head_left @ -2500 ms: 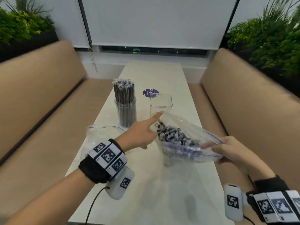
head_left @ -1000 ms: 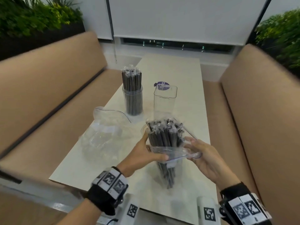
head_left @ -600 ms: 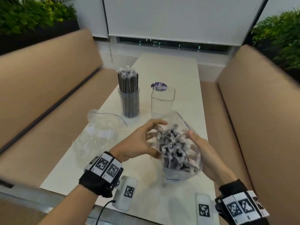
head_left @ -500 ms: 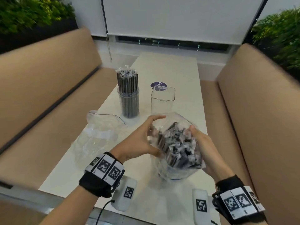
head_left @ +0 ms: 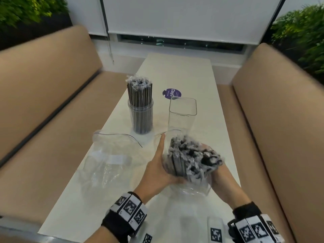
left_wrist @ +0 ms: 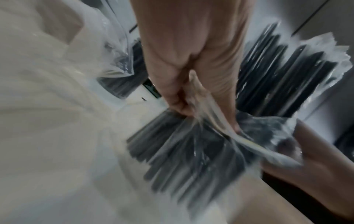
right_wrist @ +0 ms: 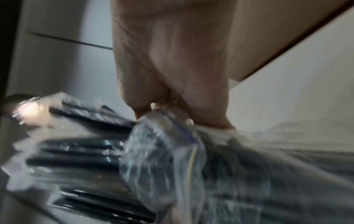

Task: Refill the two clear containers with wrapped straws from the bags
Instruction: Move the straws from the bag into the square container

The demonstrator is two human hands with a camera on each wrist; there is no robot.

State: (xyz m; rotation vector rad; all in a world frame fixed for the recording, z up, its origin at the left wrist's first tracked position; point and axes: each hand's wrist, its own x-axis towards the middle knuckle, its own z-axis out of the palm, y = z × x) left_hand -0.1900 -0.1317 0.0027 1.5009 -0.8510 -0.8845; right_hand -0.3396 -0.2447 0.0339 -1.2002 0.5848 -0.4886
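Note:
Both hands hold a clear zip bag of dark wrapped straws (head_left: pixel 190 162) above the near middle of the white table (head_left: pixel 177 74). My left hand (head_left: pixel 157 167) grips its left side, thumb pointing up. My right hand (head_left: pixel 219 176) grips the right side from below. The straw tips fan out of the bag's open mouth. In the left wrist view, the left hand's fingers (left_wrist: pixel 180 104) curl into the bag film over the straws (left_wrist: pixel 187 151). The right hand (right_wrist: pixel 178 97) pinches bunched bag film (right_wrist: pixel 168 159). Behind the bag stands an empty square clear container (head_left: pixel 182 114). A round clear container (head_left: pixel 141 118) to its left is packed with upright straws.
An empty, crumpled clear bag (head_left: pixel 112 155) lies on the table left of my hands. A purple round sticker (head_left: pixel 171 93) sits behind the square container. Tan benches (head_left: pixel 43 106) run along both sides of the narrow table.
The bag has been worked down round the bundle, so the straw tips now stick out of its mouth. Both hands have shifted lower on the bag and drawn it nearer me.

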